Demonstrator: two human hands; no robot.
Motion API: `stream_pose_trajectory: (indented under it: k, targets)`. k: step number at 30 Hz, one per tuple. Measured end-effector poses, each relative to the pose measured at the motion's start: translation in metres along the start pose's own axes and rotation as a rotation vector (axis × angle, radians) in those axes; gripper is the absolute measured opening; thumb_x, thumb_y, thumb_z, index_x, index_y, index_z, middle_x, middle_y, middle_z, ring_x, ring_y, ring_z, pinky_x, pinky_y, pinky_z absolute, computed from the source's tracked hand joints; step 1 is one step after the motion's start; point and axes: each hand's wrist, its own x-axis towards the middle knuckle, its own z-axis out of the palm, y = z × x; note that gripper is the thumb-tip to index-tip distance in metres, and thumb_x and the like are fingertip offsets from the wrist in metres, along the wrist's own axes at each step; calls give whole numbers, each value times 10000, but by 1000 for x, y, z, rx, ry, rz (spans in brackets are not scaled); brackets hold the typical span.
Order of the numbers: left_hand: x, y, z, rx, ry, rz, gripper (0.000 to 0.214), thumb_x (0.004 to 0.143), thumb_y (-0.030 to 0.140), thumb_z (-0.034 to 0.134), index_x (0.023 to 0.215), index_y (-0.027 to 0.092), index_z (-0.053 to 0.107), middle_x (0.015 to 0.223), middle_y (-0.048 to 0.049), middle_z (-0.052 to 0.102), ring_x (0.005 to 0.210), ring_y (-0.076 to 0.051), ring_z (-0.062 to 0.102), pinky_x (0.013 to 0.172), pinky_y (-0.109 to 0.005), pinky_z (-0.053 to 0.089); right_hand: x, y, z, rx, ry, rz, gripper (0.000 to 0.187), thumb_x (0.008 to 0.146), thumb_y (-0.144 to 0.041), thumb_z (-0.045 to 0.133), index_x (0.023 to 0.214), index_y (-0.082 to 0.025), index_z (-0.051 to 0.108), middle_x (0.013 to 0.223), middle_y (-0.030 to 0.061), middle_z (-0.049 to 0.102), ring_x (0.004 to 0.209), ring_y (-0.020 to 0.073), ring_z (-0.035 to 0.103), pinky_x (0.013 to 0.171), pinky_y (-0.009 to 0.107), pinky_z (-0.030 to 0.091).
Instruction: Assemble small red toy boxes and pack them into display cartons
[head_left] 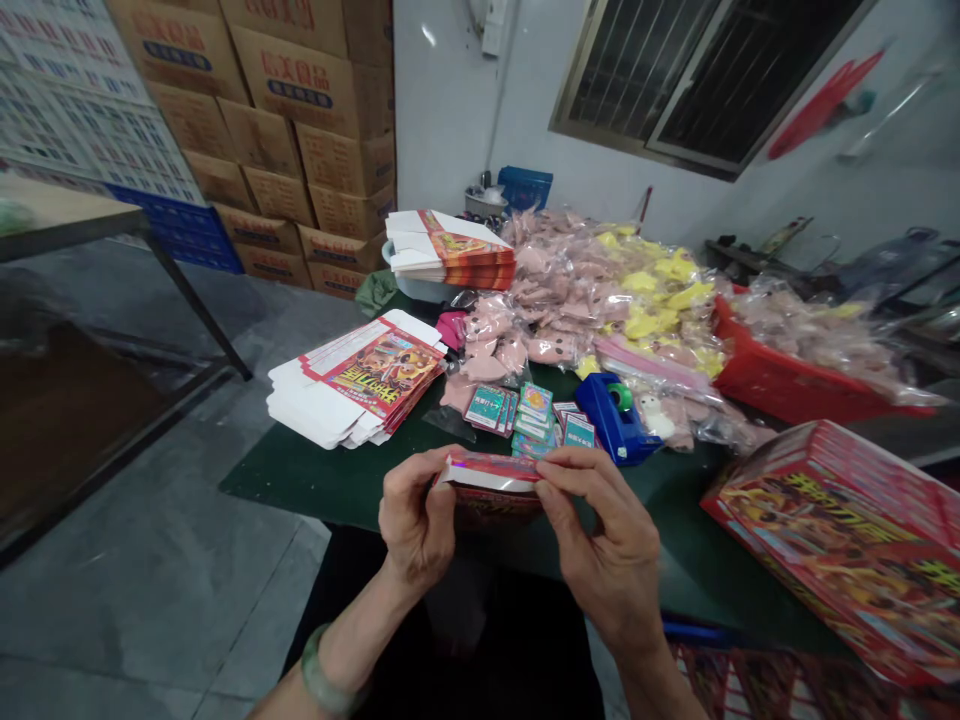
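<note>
Between both hands, over the table's near edge, is a small red printed carton (495,472) with a white flap along its top. My left hand (416,515) pinches the carton's left end between thumb and fingers. At the other end, my right hand (604,530) has thumb and fingertips closed on the flap's corner. Just beyond lie small piles of printed cards (534,415) and a blue tape dispenser (616,418) with a green core. To the left rests a stack of flattened red and white cartons (360,380).
Bagged pink and yellow plush toys (570,290) are heaped at the back. A red crate (787,360) holds more bags. Filled red cartons (847,530) stand at right. Another stack of flat cartons (450,250) sits on a tub. Brown boxes (300,130) line the wall.
</note>
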Motion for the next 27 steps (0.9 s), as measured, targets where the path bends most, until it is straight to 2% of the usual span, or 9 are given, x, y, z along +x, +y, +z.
stream_pose_trajectory:
  k: [3, 6, 12, 15, 19, 22, 25, 27]
  targets:
    - [3, 1, -2, 38, -50, 4, 250, 863, 81, 470, 1063, 224, 513, 1017, -33, 663, 879, -149, 652, 751, -274, 500, 2, -2, -1, -16, -29, 2, 118, 838, -102, 544, 857, -193, 616, 905, 44, 577, 843, 135, 583, 746, 257, 496]
    - [10, 7, -4, 45, -92, -50, 193, 858, 92, 489, 1000, 205, 556, 1001, -33, 665, 876, -142, 647, 771, -260, 494, 2, -5, 1, -37, -21, -5, 127, 843, -100, 536, 877, -194, 614, 912, 47, 572, 840, 132, 582, 738, 251, 500]
    - [11, 17, -4, -236, -70, -325, 87, 876, 203, 485, 947, 188, 532, 959, -60, 653, 858, -175, 643, 709, -285, 525, 0, -12, 2, -90, 8, -40, 126, 844, -85, 525, 849, -189, 595, 883, 49, 566, 816, 123, 591, 692, 223, 511]
    - [10, 18, -5, -311, -90, -342, 152, 871, 311, 489, 941, 181, 524, 991, -91, 653, 889, -214, 645, 703, -325, 536, -1, -14, 2, -112, 37, -51, 132, 839, -77, 525, 870, -181, 600, 888, 57, 569, 819, 125, 594, 695, 223, 519]
    - [22, 25, -9, -49, -165, -263, 111, 806, 240, 606, 867, 175, 540, 919, -66, 681, 767, -162, 661, 659, -251, 517, -6, -12, 6, -146, 76, -51, 159, 837, -76, 527, 913, -187, 611, 927, 70, 577, 840, 143, 600, 711, 254, 537]
    - [34, 32, -15, 40, -288, -313, 87, 814, 217, 600, 800, 177, 525, 902, -52, 689, 712, -135, 656, 635, -222, 506, -10, -8, 10, -161, 111, -80, 196, 833, -65, 533, 956, -195, 612, 959, 73, 582, 863, 150, 607, 726, 274, 547]
    - [41, 35, -19, -108, -350, -472, 145, 829, 240, 588, 882, 207, 457, 932, -41, 687, 730, -147, 665, 631, -241, 526, -13, -4, 13, -153, 148, -124, 249, 827, -40, 537, 1009, -194, 608, 992, 75, 586, 893, 149, 607, 744, 277, 546]
    - [42, 33, -20, -184, -346, -491, 208, 836, 238, 581, 994, 224, 445, 939, -36, 679, 754, -154, 663, 648, -256, 529, -15, -2, 15, -149, 161, -148, 270, 825, -33, 538, 1035, -189, 606, 1005, 80, 587, 909, 149, 604, 754, 276, 542]
